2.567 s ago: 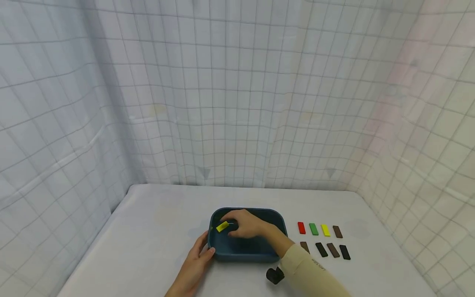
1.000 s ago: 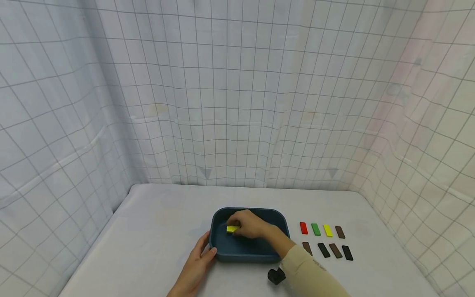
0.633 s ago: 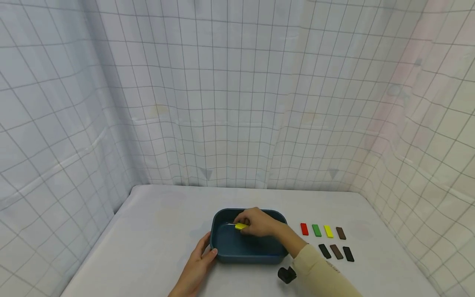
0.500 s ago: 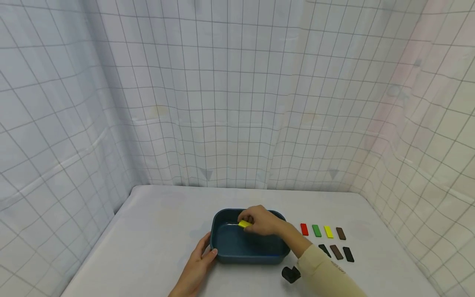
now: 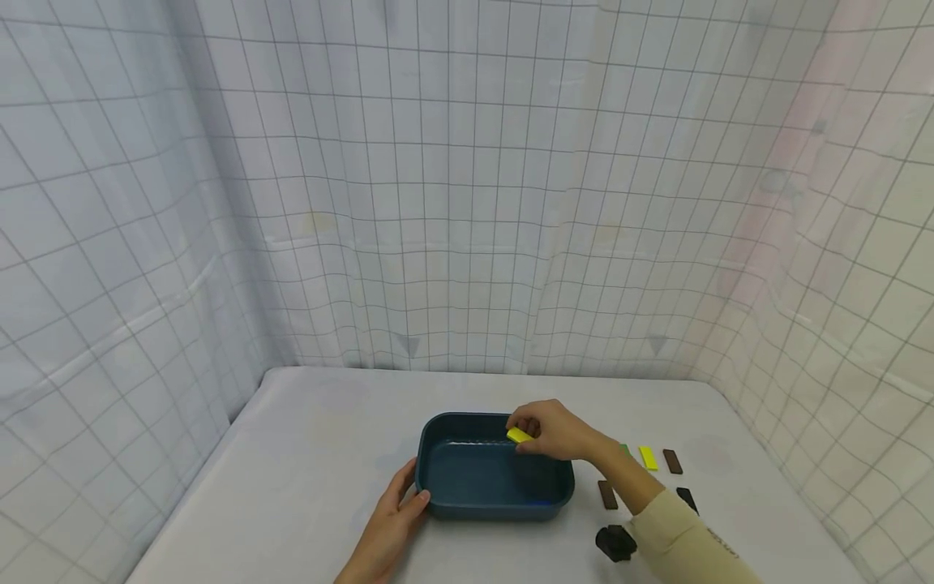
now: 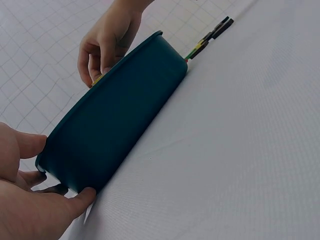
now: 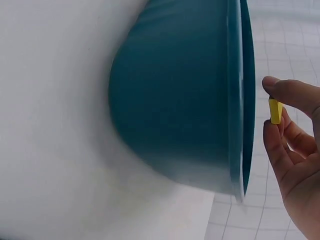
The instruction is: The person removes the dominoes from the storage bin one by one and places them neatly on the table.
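A dark teal plastic tub [image 5: 496, 513] stands on the white table. My left hand [image 5: 390, 519] grips its front left corner; in the left wrist view the thumb and fingers [image 6: 32, 145] are set around the corner. Over the tub's back right part is my right hand [image 5: 550, 430]. It pinches a small yellow block [image 5: 519, 435] between thumb and fingertips. The right wrist view has this yellow block [image 7: 275, 110] just beside the tub's rim [image 7: 235, 100], apart from it. No objects show on the visible part of the tub's floor.
Right of the tub lie small flat blocks: a green one [image 5: 625, 449], a yellow one [image 5: 649, 458], brown ones [image 5: 608, 495] and a black one [image 5: 687, 500], some partly hidden by the right forearm. A black wrist camera [image 5: 615, 543] hangs at the right wrist. Gridded white curtains [image 5: 467, 203] surround the table.
My right hand has moved right and upward across the tub with the yellow block, from its left part to the back right rim. My left hand has stayed on the corner.
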